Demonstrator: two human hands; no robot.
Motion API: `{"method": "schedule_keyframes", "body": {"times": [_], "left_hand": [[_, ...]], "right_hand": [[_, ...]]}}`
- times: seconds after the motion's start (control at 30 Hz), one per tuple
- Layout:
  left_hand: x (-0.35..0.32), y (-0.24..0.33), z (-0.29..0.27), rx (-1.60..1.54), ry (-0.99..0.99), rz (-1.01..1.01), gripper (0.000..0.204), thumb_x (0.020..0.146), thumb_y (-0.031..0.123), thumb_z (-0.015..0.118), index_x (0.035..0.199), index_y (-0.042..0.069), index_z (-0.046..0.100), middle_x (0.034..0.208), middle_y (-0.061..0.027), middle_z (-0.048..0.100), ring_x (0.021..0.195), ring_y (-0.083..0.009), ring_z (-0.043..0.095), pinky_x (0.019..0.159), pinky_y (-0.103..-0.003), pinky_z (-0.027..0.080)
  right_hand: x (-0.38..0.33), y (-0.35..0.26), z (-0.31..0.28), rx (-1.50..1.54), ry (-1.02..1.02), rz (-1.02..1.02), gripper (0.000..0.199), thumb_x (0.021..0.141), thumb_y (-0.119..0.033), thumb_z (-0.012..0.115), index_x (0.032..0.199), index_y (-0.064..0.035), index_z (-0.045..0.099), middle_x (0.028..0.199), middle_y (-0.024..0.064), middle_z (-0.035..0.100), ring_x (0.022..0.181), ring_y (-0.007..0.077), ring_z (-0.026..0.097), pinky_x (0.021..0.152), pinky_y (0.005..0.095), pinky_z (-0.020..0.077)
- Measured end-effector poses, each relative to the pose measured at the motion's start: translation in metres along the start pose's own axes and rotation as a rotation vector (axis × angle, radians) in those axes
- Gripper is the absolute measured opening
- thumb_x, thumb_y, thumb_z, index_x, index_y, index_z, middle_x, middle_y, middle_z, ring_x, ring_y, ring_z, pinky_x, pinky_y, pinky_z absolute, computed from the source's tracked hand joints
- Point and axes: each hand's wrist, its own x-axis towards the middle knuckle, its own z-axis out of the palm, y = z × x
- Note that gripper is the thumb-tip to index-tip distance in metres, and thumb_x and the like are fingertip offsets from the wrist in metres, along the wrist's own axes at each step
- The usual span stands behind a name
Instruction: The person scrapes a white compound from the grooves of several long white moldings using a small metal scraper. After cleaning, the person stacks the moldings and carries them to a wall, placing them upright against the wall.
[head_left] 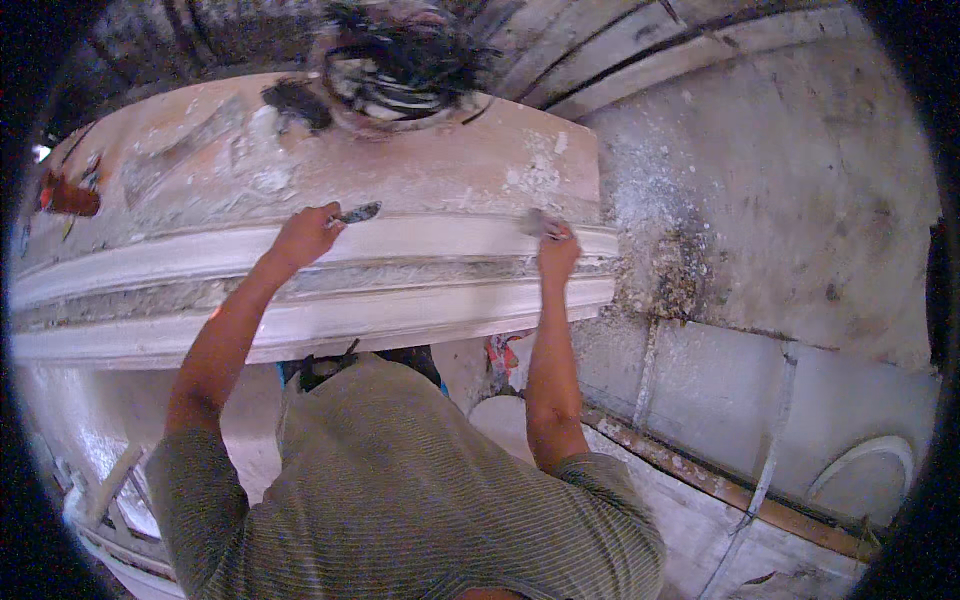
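Note:
My left hand (pixel 308 237) is closed around a small knife-like tool (pixel 360 212) with a dark, white-smeared blade that points right. It hovers over the farther of two long white mouldings (pixel 430 238). My right hand (pixel 558 250), near the right end of that same moulding, grips a greyish tool with a flat end (pixel 540 222); motion blurs it, but it looks like a scraper. Closer to my body runs the second white moulding (pixel 400 312), parallel to the first, with a rough grey strip between them.
Behind the mouldings, the pinkish, plaster-smeared tabletop (pixel 400 175) carries white crumbs (pixel 535 175). A round container with dark bristly material (pixel 400 80) stands at the far edge. An orange-brown object (pixel 70 195) lies far left. White-splattered boards (pixel 780 200) are at right.

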Motion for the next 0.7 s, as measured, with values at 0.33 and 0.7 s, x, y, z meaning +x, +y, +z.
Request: {"method": "schedule_keyframes", "body": {"times": [0.33, 0.7], "left_hand": [[0.162, 0.248, 0.210, -0.077, -0.057, 0.054, 0.026, 0.088, 0.026, 0.062, 0.107, 0.009, 0.061, 0.093, -0.0224, 0.068, 0.088, -0.0438, 0.065, 0.077, -0.054, 0.052], [0.194, 0.333, 0.244, 0.025, -0.136, 0.016, 0.027, 0.089, 0.023, 0.059, 0.110, 0.005, 0.059, 0.089, -0.0212, 0.068, 0.083, -0.0420, 0.066, 0.072, -0.053, 0.052]], "right_hand": [[0.158, 0.180, -0.111, 0.048, 0.077, 0.339, 0.028, 0.079, -0.021, 0.076, 0.084, 0.0035, 0.065, 0.068, 0.0134, 0.068, 0.062, 0.0223, 0.068, 0.057, 0.0358, 0.0538], [0.144, 0.230, -0.160, 0.301, -0.037, 0.464, 0.037, 0.078, -0.031, 0.079, 0.098, -0.0037, 0.066, 0.074, 0.0100, 0.065, 0.066, 0.0216, 0.064, 0.062, 0.0379, 0.0511]]}}
